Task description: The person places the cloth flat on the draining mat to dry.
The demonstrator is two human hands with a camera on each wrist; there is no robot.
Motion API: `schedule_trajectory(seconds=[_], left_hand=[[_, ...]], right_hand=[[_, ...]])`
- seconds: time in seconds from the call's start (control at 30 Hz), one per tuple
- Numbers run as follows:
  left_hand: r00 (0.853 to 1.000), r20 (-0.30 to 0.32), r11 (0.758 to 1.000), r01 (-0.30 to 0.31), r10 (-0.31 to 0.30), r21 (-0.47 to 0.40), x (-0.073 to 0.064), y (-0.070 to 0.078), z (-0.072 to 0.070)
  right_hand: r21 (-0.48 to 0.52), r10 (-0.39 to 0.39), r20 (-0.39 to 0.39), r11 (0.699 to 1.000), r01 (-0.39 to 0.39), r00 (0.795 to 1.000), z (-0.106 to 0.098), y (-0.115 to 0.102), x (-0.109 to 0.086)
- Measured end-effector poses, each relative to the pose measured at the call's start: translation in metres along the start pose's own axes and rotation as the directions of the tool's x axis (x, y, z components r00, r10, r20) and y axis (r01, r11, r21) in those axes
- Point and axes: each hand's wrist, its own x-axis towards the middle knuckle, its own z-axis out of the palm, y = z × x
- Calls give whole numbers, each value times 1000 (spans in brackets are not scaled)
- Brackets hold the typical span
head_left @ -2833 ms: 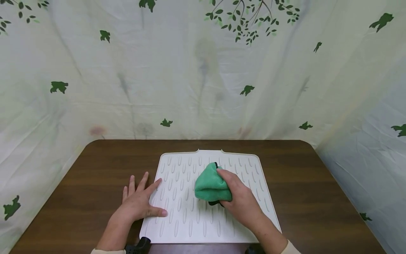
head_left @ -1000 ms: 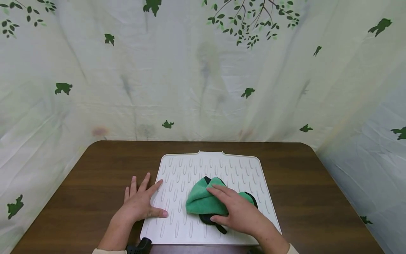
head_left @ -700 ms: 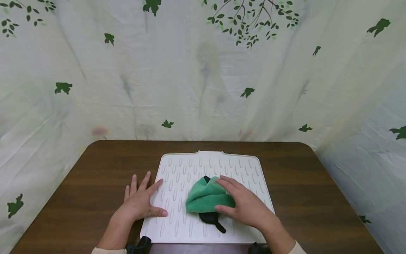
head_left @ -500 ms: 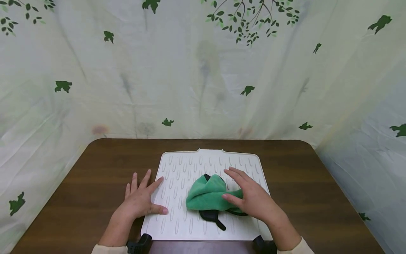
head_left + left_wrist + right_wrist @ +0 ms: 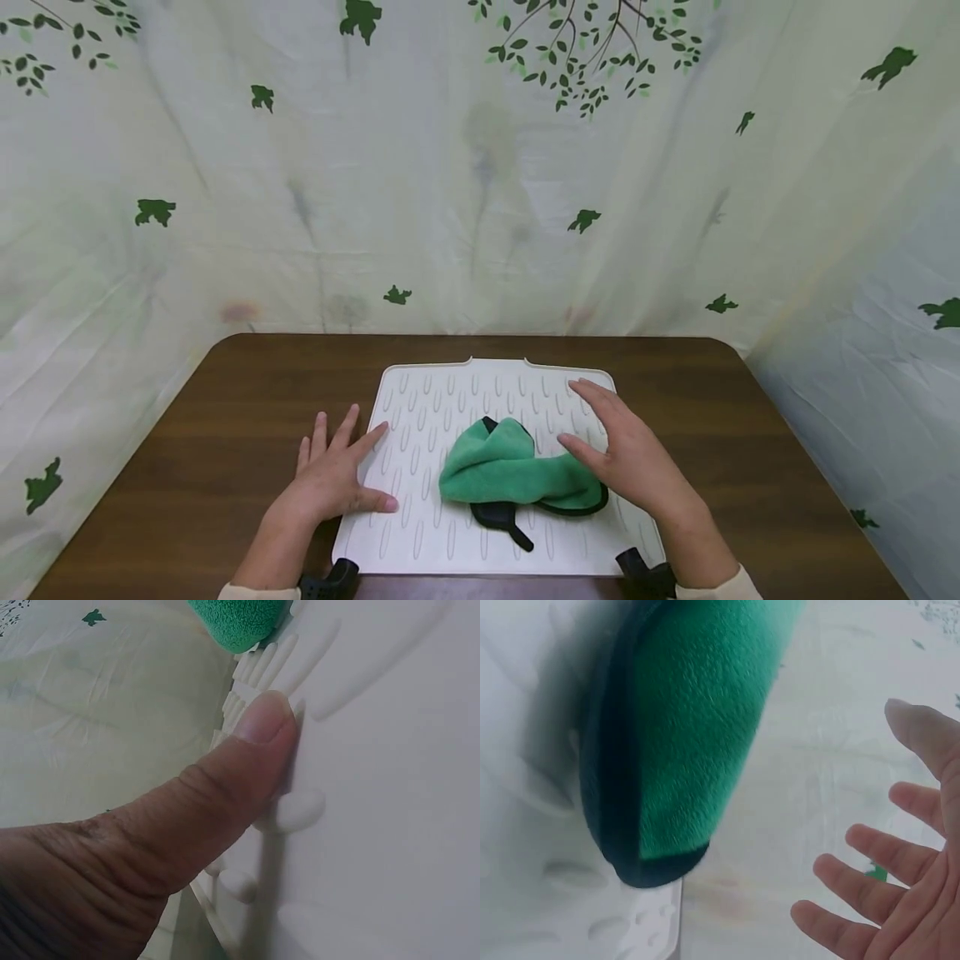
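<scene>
A green cloth [image 5: 495, 467] with black edging lies bunched on a white ridged board [image 5: 420, 400]; a black strap or loop [image 5: 498, 517] pokes out at its near side. With fingers spread, my left hand [image 5: 326, 479] rests at the board's left edge, thumb and index finger over its surface. The left wrist view shows that thumb [image 5: 225, 776] against the ridges. To the right of the cloth, my right hand [image 5: 637, 450] hovers with nothing in it. In the right wrist view its fingers are spread, apart from the cloth [image 5: 697, 727].
The board lies flat on a dark brown wooden table [image 5: 262, 400], near its front edge. A pale curtain [image 5: 420, 167] printed with leaves hangs behind and beside the table. Black wrist devices [image 5: 330, 579] are worn on both arms.
My right hand has let go of the green cloth, which it gripped bunched up earlier, and moved off to the right. The cloth has spread out rightward. My left hand has stayed in place.
</scene>
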Motion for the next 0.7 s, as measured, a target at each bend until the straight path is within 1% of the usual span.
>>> schedule_trajectory(seconds=[0.17,0.3,0.37,0.5,0.6,0.7], left_hand=[[999,-25,999,-32,32,-18,-2,1,0],[992,-88,996,-90,87,-28,-3,4,0],[983,-133,991,-129,124,-30,-4,7,0],[957,-221,977,-207,190,-55,-4,16,1],[937,-264,963,-257,230,-75,-3,23,4],[920,-293,948,-301,260,-103,-3,29,8]], right_hand=[[-12,14,-40,1000,-15,999,-5,5,0],[-18,28,-67,999,-29,997,-7,8,0],[-17,32,-80,999,-34,996,-8,9,0],[-26,51,-95,998,-54,994,-8,12,1],[-32,76,-98,996,-80,992,-8,13,1],[-40,94,-93,994,-98,991,-9,14,2]])
